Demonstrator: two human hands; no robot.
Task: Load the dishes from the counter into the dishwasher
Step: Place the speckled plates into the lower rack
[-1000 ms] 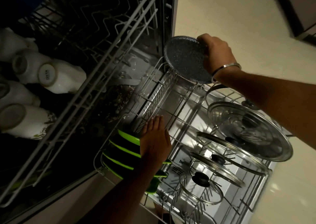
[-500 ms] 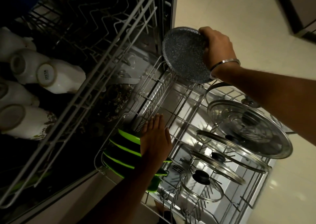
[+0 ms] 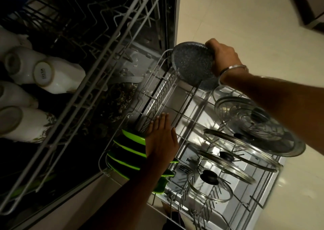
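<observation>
Four glass lids [image 3: 245, 152] stand in the lower rack [image 3: 157, 82], four green plates [image 3: 128, 152] beside them, one speckled plate [image 3: 191, 64], and five white cups [image 3: 52, 75] above.

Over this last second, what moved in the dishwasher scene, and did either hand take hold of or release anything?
Little changed. The right hand kept its grip on the speckled grey plate and lifted it slightly above the lower rack, then held it about level; nothing was released. The left hand stayed flat, fingers straight, over the green plates. The glass lids and the white mugs in the upper rack did not move.
</observation>
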